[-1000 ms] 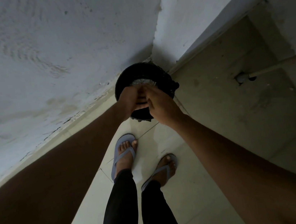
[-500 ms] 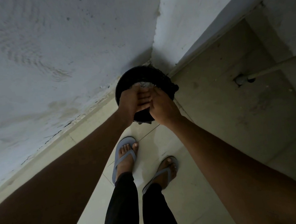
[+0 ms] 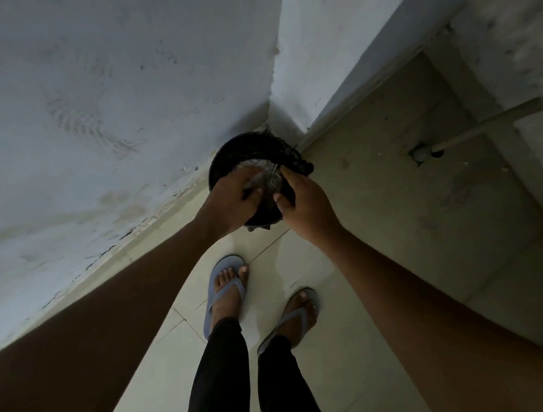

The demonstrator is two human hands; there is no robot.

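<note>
The fingers of the left hand [image 3: 232, 204] and the right hand [image 3: 306, 206] curl toward each other around some glistening stuff [image 3: 261, 177]; whether they grip it cannot be told. Both hands are over the near rim of a black bucket [image 3: 255, 149], which stands on the tiled floor [image 3: 386, 225] in the far wall corner. Nearer are blue sandals [image 3: 226, 291].

No lettering, label, brand mark or number is showing legibly on the black bucket [image 3: 255, 149], the wall [image 3: 92, 91], the floor tiles [image 3: 386, 225] or the sandals [image 3: 222, 283]
</note>
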